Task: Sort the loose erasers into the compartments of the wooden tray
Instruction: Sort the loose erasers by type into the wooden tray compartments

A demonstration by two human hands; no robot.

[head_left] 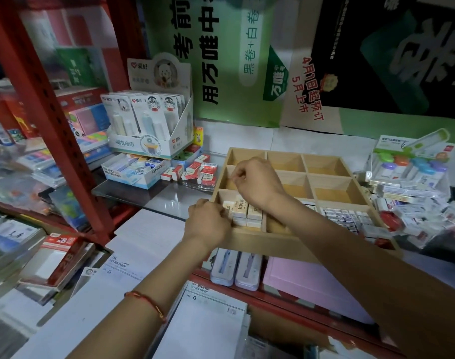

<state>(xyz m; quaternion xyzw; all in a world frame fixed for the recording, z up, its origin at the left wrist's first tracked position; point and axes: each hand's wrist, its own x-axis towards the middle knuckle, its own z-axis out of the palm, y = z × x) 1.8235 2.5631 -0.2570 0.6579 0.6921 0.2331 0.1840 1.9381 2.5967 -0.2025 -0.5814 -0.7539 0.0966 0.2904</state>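
Loose red-and-white erasers (pixel 195 171) wait off the wooden tray's (pixel 260 242) left edge. The left hand (pixel 208 221) curls at its near-left corner against stacked cream erasers (pixel 243 209), seemingly squaring them. The right hand (pixel 257 181) hovers, fingers curled, over the left-middle compartment. Whether either hand holds anything cannot be told.

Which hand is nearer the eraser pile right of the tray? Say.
Right. The right hand is over the tray's left column, left of the pile; the left hand is farther left, at its near-left corner.
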